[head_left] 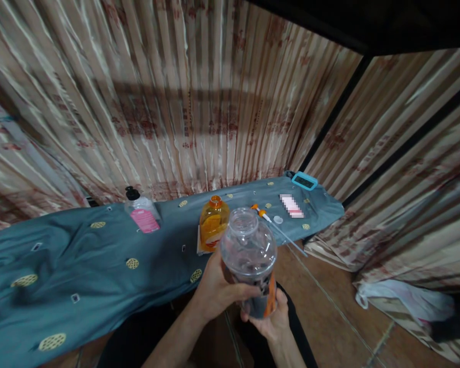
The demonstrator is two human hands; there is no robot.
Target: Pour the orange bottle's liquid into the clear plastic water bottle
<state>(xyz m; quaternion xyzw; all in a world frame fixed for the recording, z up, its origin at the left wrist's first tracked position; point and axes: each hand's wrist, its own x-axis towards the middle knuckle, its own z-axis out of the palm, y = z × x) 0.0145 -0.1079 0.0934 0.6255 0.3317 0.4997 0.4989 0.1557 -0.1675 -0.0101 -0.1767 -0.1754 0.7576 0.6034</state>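
Observation:
A clear plastic bottle (pixel 249 250) with an open mouth and an orange-and-dark label is held between both my hands in front of the table's edge. My left hand (pixel 218 291) wraps its side, the thumb across the label. Under the base, my right hand (pixel 270 317) curls around and supports it. Just behind stands an uncapped amber bottle (pixel 213 223), partly covered by my left hand and the clear bottle. A pump head with a long tube (pixel 266 216) lies to the right, its tube reaching past the table edge. Beside it is a small whitish cap (pixel 278 220).
The table wears a blue-green cloth (pixel 111 276) with yellow prints. A black-topped pump bottle with a pink label (pixel 143 217) stands left. A blue-framed digital clock (pixel 304 181) sits far right, near a blurred-out card (pixel 291 205). Patterned curtains (pixel 199 102) hang behind; tiled floor (pixel 322 301) lies below.

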